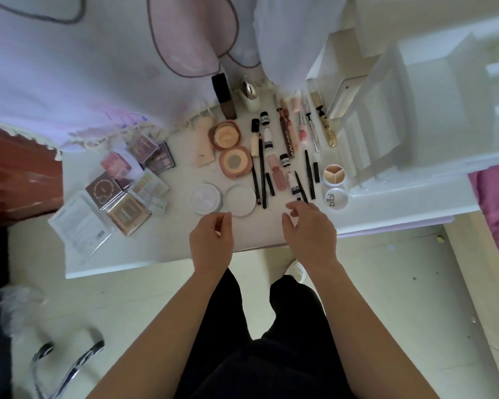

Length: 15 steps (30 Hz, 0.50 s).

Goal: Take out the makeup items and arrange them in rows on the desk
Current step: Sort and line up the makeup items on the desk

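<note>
Makeup items lie spread on the white desk (162,254). A cluster of square eyeshadow palettes (121,194) sits at the left. Two peach powder compacts (228,148) and two white round jars (224,198) are in the middle. Black pencils (261,171), small bottles and tubes (287,133) lie in rough rows to the right, with two small round pots (334,185) beyond them. My left hand (211,243) hovers at the desk's front edge just below the white jars, fingers loosely curled, holding nothing. My right hand (310,228) hovers with relaxed fingers beside the lower end of a black liner pencil (301,187).
A white tiered organizer (386,116) stands on the desk at the right. A pale fringed cloth (84,82) hangs over the back left. A reddish-brown cabinet (18,174) is at the left, and a metal chair frame (69,367) stands on the floor below.
</note>
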Available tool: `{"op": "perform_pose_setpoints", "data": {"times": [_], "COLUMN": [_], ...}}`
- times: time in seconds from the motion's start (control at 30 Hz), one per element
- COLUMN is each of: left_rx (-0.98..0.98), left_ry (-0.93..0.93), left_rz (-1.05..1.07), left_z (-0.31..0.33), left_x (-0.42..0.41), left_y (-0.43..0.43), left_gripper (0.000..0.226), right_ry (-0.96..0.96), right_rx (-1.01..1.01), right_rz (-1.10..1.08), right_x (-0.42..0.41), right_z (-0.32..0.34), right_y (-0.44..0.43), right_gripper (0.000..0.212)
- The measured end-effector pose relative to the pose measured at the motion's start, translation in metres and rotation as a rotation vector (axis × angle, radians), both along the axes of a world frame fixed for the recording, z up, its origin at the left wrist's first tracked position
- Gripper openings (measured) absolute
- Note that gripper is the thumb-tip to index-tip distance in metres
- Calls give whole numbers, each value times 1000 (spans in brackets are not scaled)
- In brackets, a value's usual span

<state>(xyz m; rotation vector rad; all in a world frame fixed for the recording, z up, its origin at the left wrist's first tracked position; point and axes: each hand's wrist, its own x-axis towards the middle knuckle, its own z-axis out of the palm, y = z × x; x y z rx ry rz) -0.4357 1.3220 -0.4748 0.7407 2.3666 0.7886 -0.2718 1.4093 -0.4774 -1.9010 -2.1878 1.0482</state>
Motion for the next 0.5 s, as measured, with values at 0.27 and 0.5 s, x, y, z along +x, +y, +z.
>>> {"op": "perform_pose_setpoints", "data": {"times": [0.27,0.5], "left_rx": [-11,-126], "left_ry": [264,415], "left_rz": [67,-233], "left_z": [43,45], "left_x": [-101,-203], "left_y": [-44,-98], "left_gripper": [17,23], "right_ry": [6,109], "right_rx": [20,47], "right_rz": [287,404], "right_x": [-95,-199], "right_z": [19,33], "right_y": [-23,-56], "right_gripper": [34,37]}}
